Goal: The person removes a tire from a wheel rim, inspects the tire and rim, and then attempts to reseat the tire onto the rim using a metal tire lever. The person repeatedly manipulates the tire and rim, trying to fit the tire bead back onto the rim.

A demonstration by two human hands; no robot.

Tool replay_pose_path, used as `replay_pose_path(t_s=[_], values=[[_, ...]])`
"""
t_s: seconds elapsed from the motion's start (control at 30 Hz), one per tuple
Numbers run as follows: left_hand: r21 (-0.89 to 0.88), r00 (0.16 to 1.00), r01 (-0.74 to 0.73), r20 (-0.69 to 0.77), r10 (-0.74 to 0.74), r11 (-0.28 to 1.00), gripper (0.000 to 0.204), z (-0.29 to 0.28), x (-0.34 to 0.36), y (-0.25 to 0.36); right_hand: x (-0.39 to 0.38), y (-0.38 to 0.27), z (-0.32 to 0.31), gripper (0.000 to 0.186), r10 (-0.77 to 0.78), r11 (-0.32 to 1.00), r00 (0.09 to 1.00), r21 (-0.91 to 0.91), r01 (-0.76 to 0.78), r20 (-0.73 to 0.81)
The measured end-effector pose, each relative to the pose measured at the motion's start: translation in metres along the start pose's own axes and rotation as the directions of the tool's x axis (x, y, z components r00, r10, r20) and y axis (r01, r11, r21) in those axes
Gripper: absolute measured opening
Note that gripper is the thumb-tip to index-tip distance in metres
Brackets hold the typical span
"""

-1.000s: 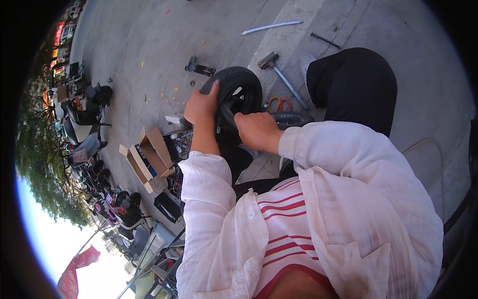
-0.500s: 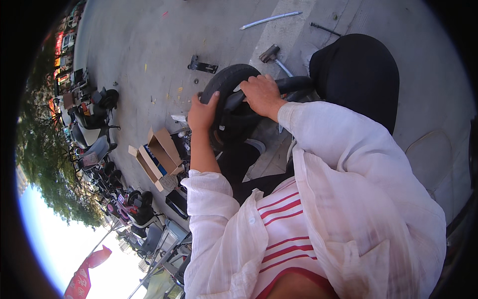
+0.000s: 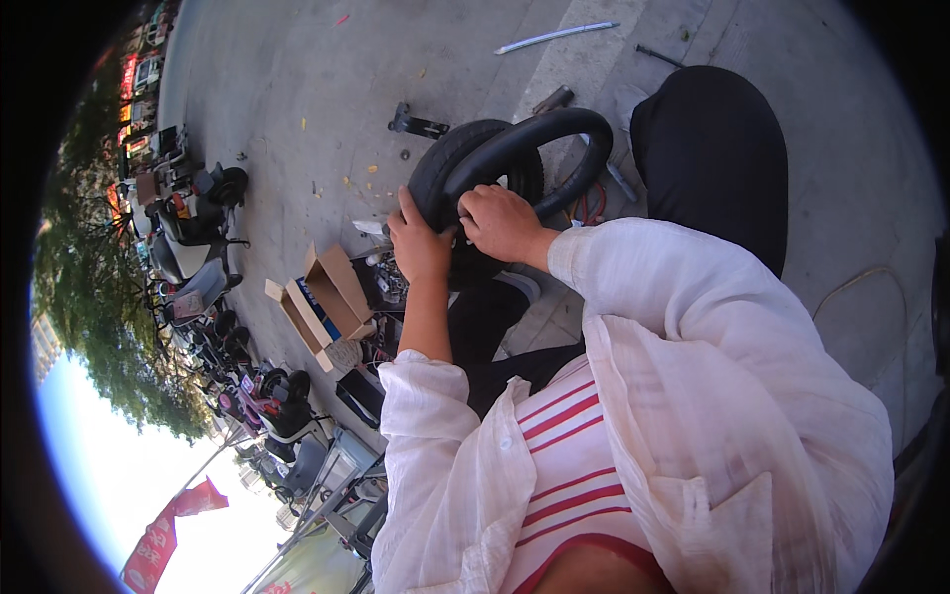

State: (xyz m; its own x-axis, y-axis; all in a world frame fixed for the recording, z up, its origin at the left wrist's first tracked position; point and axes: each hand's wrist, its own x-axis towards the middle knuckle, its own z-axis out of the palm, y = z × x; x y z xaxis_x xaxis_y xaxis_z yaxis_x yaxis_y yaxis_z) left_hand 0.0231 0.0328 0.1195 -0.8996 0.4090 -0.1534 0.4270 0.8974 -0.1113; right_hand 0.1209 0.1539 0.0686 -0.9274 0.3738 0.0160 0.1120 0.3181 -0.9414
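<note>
Past right hand (image 3: pixel 503 226), tube (image 3: pixel 584 119) swung into open loop, was edge-on half-sec ago. Hands closer together now: right grips tube, left hand (image 3: pixel 421 243) grips tire (image 3: pixel 431 180).

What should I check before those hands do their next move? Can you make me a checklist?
1. Left hand on the thick black rubber tyre: ok, touching it.
2. Right hand at the smooth black rubber tube: ok, though its grip is partly hidden.
3. Tube wholly inside the tyre: not ok, a big loop sticks out.
4. Tube clear of the dark metal-headed hammer: cannot tell, they overlap in view.
5. Open brown cardboard box apart from the tyre: ok.
</note>
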Motion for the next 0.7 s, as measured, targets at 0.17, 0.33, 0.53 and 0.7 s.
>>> replay_pose_path(t_s=[0.17, 0.33, 0.53, 0.7], values=[[0.11, 1.0, -0.031, 0.003, 0.031, 0.993, 0.107, 0.001, 0.004, -0.011, 0.015, 0.046, 0.041, 0.029, 0.354, 0.87, 0.926, 0.318, -0.378, 0.13], [0.019, 0.992, 0.062, -0.113, -0.06, 0.998, 0.102, 0.022, 0.001, -0.02, 0.015, 0.041, 0.056, 0.034, 0.384, 0.833, 0.894, 0.332, -0.443, 0.232], [-0.053, 0.985, 0.103, -0.132, -0.109, 0.993, 0.106, 0.025, 0.003, -0.014, 0.007, 0.04, 0.068, 0.036, 0.363, 0.869, 0.855, 0.196, -0.454, 0.37], [-0.147, 0.988, 0.136, -0.055, -0.145, 0.98, 0.111, 0.012, 0.002, -0.008, 0.001, 0.042, 0.067, 0.037, 0.403, 0.879, 0.799, 0.055, -0.474, 0.447]])
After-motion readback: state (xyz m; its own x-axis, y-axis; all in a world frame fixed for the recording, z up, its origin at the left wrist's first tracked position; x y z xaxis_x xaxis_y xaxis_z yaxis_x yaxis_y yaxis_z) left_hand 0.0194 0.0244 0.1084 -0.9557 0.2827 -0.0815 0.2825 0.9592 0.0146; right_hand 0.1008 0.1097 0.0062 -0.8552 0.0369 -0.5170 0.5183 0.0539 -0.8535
